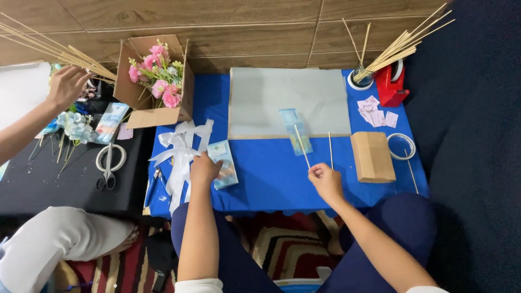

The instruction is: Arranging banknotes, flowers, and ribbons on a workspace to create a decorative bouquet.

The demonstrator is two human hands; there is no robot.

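My left hand (pixel 204 169) rests on a stack of banknotes (pixel 224 164) lying on the blue tablecloth (pixel 271 179), next to a white ribbon bow (pixel 182 149). My right hand (pixel 324 180) pinches the near end of a thin wooden skewer (pixel 301 145) that carries a folded bluish banknote (pixel 296 130) at its far end, over a grey sheet (pixel 287 100). A second skewer (pixel 330 150) lies just right of it.
A cardboard box (pixel 142 95) holds pink flowers (pixel 157 76). Brown packet (pixel 372 157), tape roll (pixel 401 146), red tape dispenser (pixel 392 82), cup of skewers (pixel 362 77) stand at right. Another person's hand (pixel 68 86) holds skewers at left, near scissors (pixel 108 161).
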